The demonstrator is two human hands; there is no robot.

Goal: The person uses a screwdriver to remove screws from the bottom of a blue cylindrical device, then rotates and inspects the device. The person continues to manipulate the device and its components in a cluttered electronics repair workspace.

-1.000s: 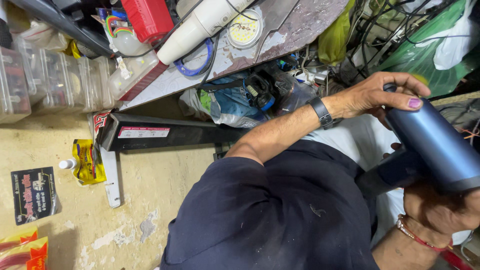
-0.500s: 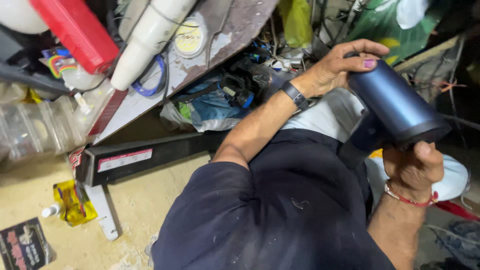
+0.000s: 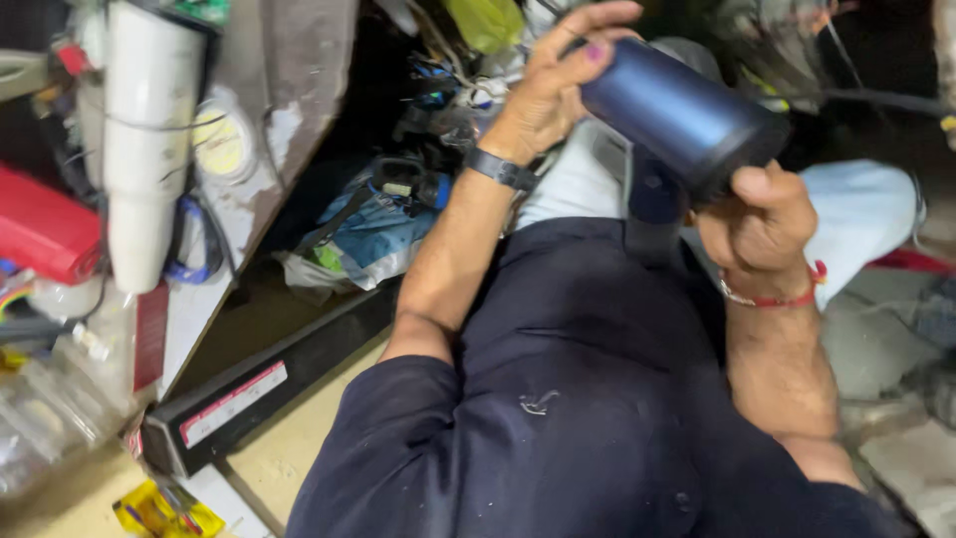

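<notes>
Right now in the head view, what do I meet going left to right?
red box → white tube → blue bag → left hand → dark blue cylinder → right hand

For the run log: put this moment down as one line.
left hand: on rear of blue hair dryer | right hand: grips its front end | dryer: raised over lap
</notes>
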